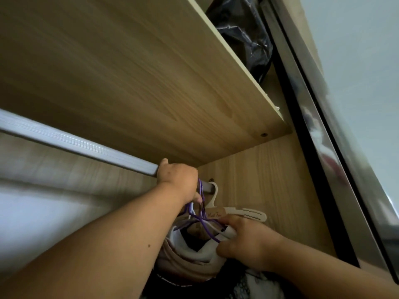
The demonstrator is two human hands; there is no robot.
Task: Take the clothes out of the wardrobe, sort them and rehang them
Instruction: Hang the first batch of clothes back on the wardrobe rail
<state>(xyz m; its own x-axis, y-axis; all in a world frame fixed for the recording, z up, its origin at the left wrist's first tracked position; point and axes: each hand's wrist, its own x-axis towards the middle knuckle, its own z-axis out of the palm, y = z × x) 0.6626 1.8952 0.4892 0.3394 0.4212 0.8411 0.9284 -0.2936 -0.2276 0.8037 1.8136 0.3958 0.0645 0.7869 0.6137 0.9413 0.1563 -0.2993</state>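
The only writing you can see is a short line of dark cursive script on the cream hanger (237,212) hooked over the rail (75,145). It sits on the tan middle section just below the hook, right above your right hand (246,242). It looks like two words, perhaps "Wood" and then a word beginning with F, but the blur keeps you from reading it for certain.

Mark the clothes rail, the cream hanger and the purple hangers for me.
clothes rail (75,144), head view, bare stretch on the left.
cream hanger (248,213), head view, its notched arm.
purple hangers (201,188), head view, hook wire by the rail.
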